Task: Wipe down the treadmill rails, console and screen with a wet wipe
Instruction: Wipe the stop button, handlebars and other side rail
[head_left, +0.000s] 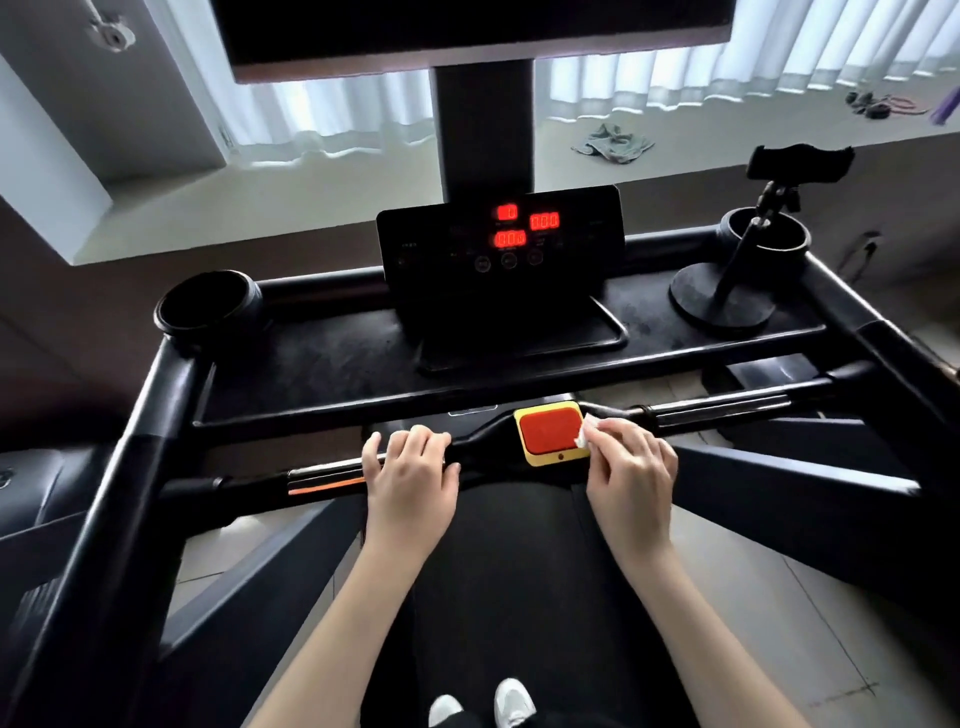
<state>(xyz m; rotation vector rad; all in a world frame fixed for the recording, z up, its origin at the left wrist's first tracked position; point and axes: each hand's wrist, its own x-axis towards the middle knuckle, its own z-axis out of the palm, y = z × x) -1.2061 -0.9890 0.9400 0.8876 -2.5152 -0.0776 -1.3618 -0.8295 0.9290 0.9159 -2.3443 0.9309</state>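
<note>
1. The treadmill (78, 597) fills my feed. Its left rail (156, 415) and right rail (883, 332) run down both sides, and the dark belt (519, 571) sits between the two forearms.
2. The big screen (467, 31) is at the top on a thick post. It's dark and cut off by the frame edge.
3. The flat tray (311, 358) spans rail to rail and looks dusty.
4. The console (498, 244) stands upright at the back of the tray, with three red number readouts lit.
5. A phone stand (722, 301) has its round base on the right end of the tray, and its arm leans up past the right cup holder (763, 234). The left cup holder (208, 306) is at the opposite corner.
6. The handlebar (322, 475) crosses just below the tray.
7. The left grip (410, 467) is wrapped over the handlebar, fingers curled on top, just left of the middle hump.
8. The right grip (631, 462) is pinching the wet wipe.
9. The red stop button (551, 431) sits in a yellow frame at the centre of the handlebar.
10. The wet wipe (584, 434) is a small white wad pressed against the button's right edge. Most of it is hidden under the fingers.
</note>
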